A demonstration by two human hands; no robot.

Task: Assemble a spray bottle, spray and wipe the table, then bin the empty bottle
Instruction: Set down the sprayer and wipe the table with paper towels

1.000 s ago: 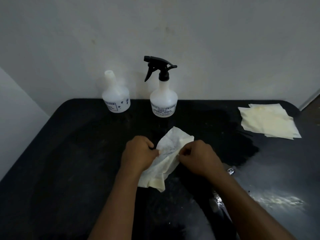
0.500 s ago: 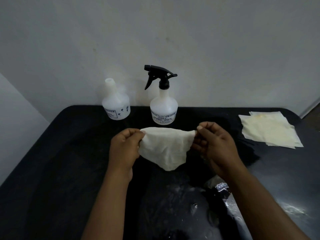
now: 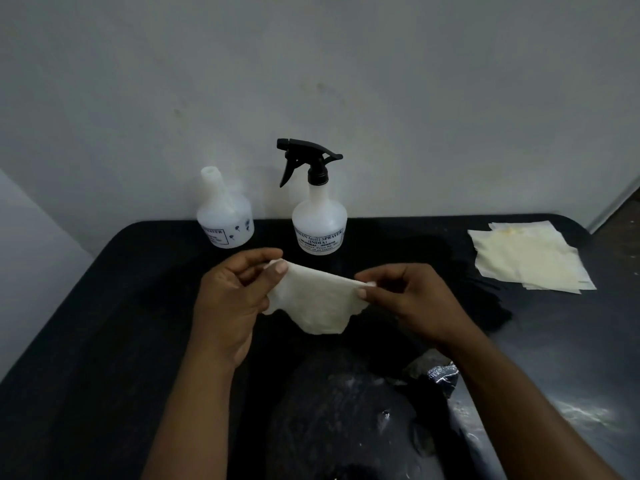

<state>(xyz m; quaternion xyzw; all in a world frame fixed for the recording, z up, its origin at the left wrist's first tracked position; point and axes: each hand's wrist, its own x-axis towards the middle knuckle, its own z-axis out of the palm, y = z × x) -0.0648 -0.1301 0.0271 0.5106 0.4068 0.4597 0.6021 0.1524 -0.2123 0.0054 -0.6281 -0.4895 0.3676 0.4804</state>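
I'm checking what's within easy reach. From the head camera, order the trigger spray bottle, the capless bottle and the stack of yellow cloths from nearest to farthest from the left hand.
From the left hand:
1. Capless bottle, behind it by the wall.
2. Trigger spray bottle, back and to the right; nearly as close.
3. Stack of yellow cloths, far right of the table.

Showing "AGRI SPRAYER (INDIA)" on the spray bottle (image 3: 319, 223) label; showing "…AYER" on the open bottle (image 3: 225, 216); smaller print blurred.

Both forearms reach forward; the left hand (image 3: 235, 296) and right hand (image 3: 412, 299) each pinch thumb against fingers, raised, facing each other.
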